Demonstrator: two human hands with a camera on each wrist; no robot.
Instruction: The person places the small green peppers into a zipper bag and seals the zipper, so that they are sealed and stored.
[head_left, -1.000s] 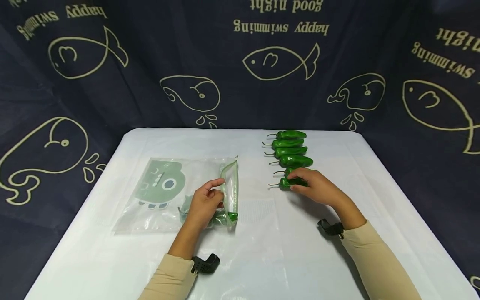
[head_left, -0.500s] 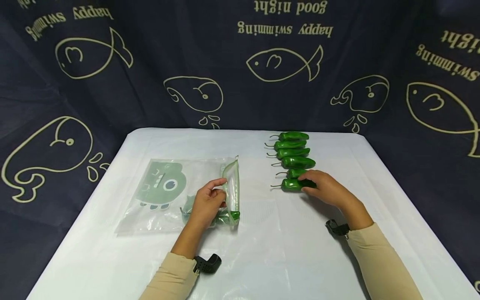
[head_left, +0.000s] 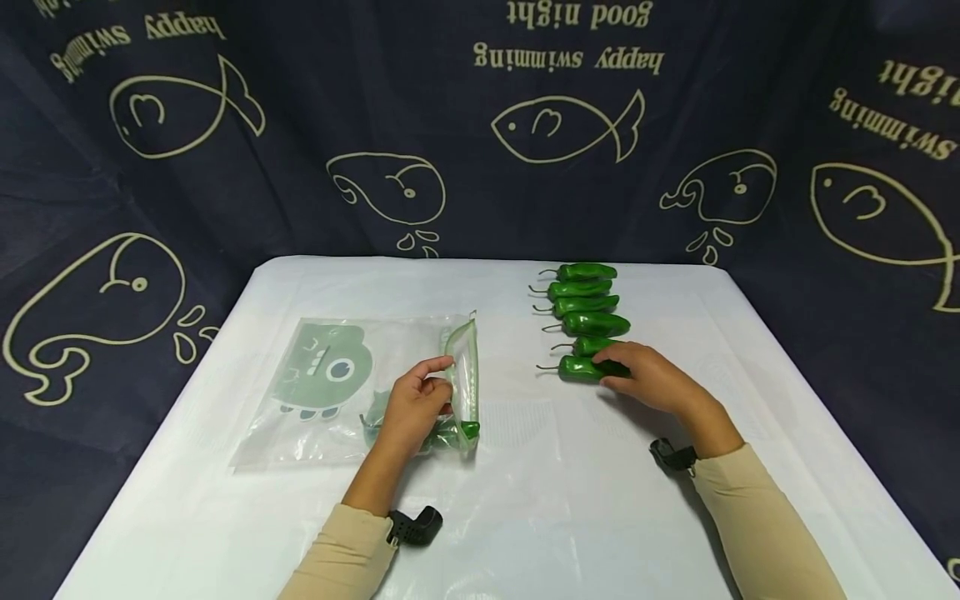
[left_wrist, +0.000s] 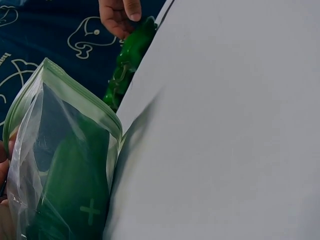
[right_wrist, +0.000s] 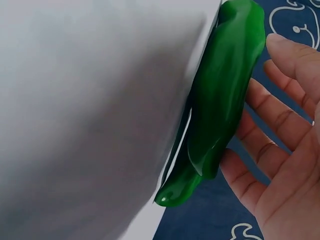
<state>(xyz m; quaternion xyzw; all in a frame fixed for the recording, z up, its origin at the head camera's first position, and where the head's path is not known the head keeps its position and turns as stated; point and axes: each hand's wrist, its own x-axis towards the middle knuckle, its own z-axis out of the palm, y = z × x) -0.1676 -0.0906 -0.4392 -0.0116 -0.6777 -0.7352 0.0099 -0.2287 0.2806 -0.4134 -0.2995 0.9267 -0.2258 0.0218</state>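
Note:
My left hand [head_left: 412,404] pinches the mouth edge of a clear zip bag [head_left: 420,333] lying on the table, keeping its opening parted. A green pepper [head_left: 470,430] shows at the bag's mouth. In the left wrist view, the bag [left_wrist: 82,92] gapes with dark green inside. Off to the right, my right hand [head_left: 645,375] is at the blunt end of the nearest green pepper [head_left: 577,368] in a row. In the right wrist view, loosely bent fingers lie along this pepper [right_wrist: 227,80], the thumb close beside it; whether it touches is unclear.
Several more green peppers [head_left: 596,323] line up behind the nearest one, stems pointing left. A white cloth [head_left: 510,517] covers the table. Dark fabric [head_left: 480,217] with fish drawings hangs behind and at the sides.
My right hand has shifted right along the nearest pepper, then slightly back left, and the pepper has slid a little left. The left hand and bag have stayed put; the view has shifted slightly.

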